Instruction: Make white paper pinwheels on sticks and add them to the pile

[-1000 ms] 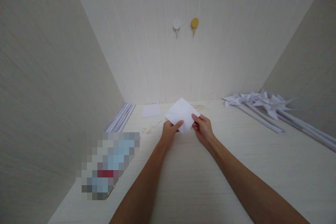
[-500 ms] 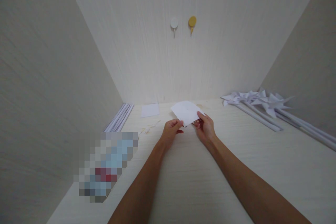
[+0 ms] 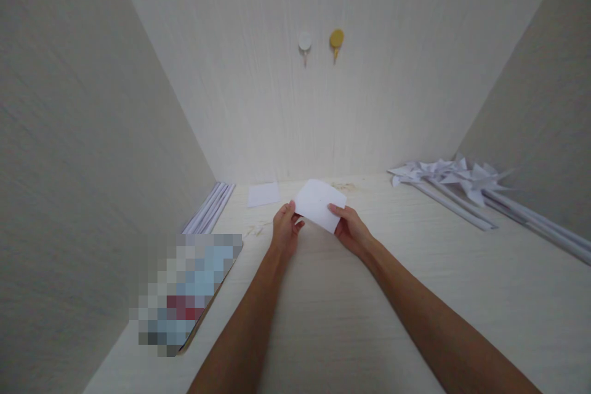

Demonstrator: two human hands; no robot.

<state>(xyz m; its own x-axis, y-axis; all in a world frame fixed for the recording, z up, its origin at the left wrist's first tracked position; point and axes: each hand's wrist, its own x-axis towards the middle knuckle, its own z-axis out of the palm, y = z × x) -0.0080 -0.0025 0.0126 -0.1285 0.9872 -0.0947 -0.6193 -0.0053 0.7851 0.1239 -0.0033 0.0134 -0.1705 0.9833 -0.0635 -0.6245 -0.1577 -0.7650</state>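
Hands: both mine pinch one white paper sheet, raised just above the desk so it can be turned.
Left hand: nips the sheet's left corner.
Right hand: grips its lower right edge.
Far left: paper strips along the wall, a spare square beside them.
Far right: paper pinwheels laid well apart.

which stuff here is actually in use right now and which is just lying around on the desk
In use:
- white paper sheet, pinched at its left corner by the left hand and at its near edge by the right hand

Lying about:
- small paper square on the desk
- rolled paper sticks along the left wall
- finished paper pinwheels on the right
- two wall hooks
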